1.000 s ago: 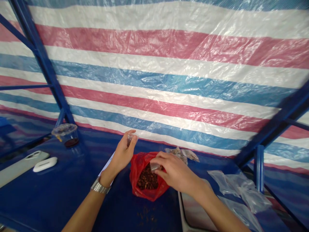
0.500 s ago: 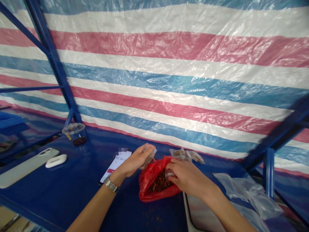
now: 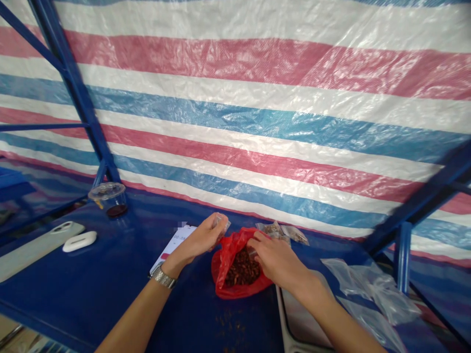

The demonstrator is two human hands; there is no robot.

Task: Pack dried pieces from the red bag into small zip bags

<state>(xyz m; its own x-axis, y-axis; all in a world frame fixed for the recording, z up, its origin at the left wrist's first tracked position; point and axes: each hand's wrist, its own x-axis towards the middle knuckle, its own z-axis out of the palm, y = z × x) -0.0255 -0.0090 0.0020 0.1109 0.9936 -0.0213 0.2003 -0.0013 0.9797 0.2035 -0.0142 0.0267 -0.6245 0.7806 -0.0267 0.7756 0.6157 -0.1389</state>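
A red plastic bag (image 3: 235, 287) stands open on the blue table, with brown dried bits (image 3: 243, 268) inside. My left hand (image 3: 206, 236), with a metal watch on the wrist, is closed on a small clear bag (image 3: 221, 221) at the red bag's left. My right hand (image 3: 274, 257) reaches over the red bag's right rim with its fingers curled. Something clear shows at its fingertips, too small to make out. Behind it lie small filled clear bags (image 3: 296, 234).
On the blue table (image 3: 91, 289) are a lit phone (image 3: 172, 247), a white case (image 3: 80, 241), a pale phone (image 3: 40, 250), a lidded cup (image 3: 110, 200), a dark-screened device (image 3: 301, 318) and flat clear bags (image 3: 379, 289). Striped sheeting (image 3: 235, 113) stands behind.
My left hand has turned, and less of its small bag shows. The right fingers have shifted at the rim, and more of the red bag's contents show. The whole view has shifted slightly.
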